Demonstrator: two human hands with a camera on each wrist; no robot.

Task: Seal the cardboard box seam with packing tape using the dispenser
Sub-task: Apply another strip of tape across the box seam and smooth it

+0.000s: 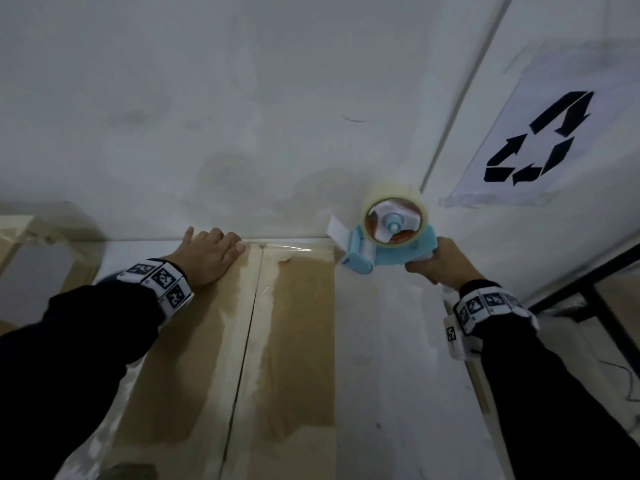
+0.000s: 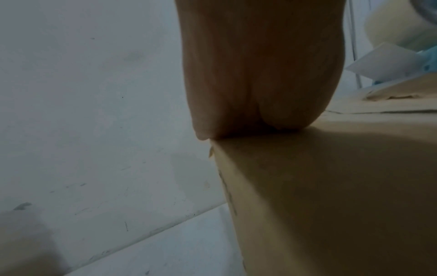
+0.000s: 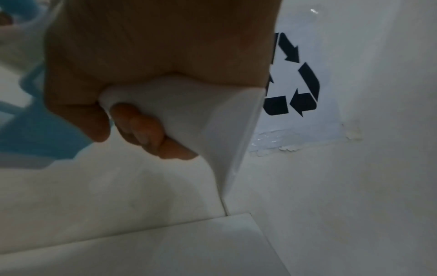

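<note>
A brown cardboard box lies in front of me, its centre seam running away from me between two pale old tape marks. My left hand rests flat on the box's far left top, fingers reaching over the far edge; the left wrist view shows the palm pressing on the cardboard. My right hand grips the white handle of a blue tape dispenser holding a clear tape roll. The dispenser hangs just past the box's far right corner.
A white wall stands close behind the box, with a corner at right and a recycling sign taped on it. White floor lies right of the box. Folded cardboard sits at far left; a dark metal frame at right.
</note>
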